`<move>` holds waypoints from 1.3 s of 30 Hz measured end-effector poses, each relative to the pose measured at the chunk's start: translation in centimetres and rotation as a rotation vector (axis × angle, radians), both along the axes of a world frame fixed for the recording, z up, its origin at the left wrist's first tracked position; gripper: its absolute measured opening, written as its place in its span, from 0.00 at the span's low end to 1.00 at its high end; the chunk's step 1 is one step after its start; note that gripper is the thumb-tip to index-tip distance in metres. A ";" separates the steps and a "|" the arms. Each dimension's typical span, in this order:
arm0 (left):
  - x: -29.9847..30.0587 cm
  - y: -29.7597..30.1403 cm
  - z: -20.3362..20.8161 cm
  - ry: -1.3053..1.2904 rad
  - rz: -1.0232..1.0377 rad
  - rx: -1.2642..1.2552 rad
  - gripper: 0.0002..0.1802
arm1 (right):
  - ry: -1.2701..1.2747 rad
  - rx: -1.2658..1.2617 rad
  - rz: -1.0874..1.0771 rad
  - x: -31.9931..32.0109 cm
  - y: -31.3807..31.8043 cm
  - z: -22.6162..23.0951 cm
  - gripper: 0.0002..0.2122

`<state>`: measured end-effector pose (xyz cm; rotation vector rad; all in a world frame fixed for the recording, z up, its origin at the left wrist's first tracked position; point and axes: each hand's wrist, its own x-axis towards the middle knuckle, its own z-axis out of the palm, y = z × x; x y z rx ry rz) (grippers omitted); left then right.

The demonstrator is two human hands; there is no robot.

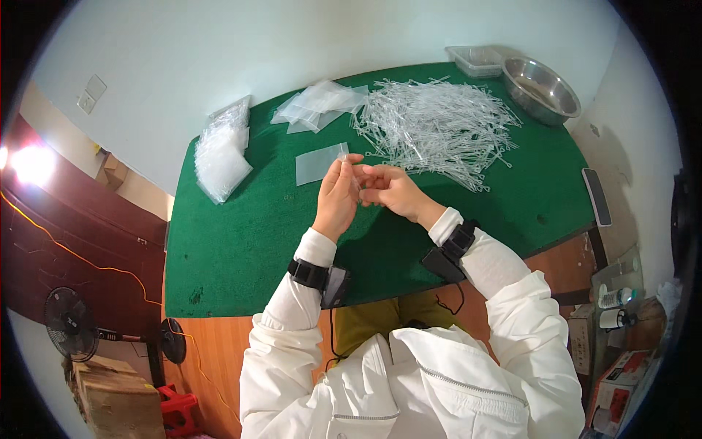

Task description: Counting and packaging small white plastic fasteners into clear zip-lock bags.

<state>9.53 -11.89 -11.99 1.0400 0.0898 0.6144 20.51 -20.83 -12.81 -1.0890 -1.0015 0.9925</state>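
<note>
Over the middle of the green table, my left hand and my right hand meet with fingers closed. Between them are thin clear plastic sticks, mostly covered by the fingers, so I cannot tell how many. My left hand grips them upright while my right fingertips pinch at their side. Just beyond my left hand a flat clear plastic bag lies on the cloth. Farther right spreads a big loose pile of clear plastic sticks with looped ends.
Flat clear bags lie at the back, and a stack of filled clear bags at the left. A clear plastic tray and a steel bowl stand back right. A phone sits at the green table's right edge.
</note>
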 end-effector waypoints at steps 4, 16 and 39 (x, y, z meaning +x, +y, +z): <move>-0.2 -0.4 0.5 0.056 0.017 0.006 0.14 | 0.010 -0.039 -0.022 -0.3 -0.5 0.9 0.05; -0.2 1.4 -0.7 -0.003 0.173 -0.038 0.12 | -0.212 -0.038 -0.120 1.0 0.4 -1.1 0.06; -1.5 3.5 -0.8 0.128 0.552 -0.177 0.11 | -1.239 -0.302 -0.836 8.0 -1.5 -0.9 0.09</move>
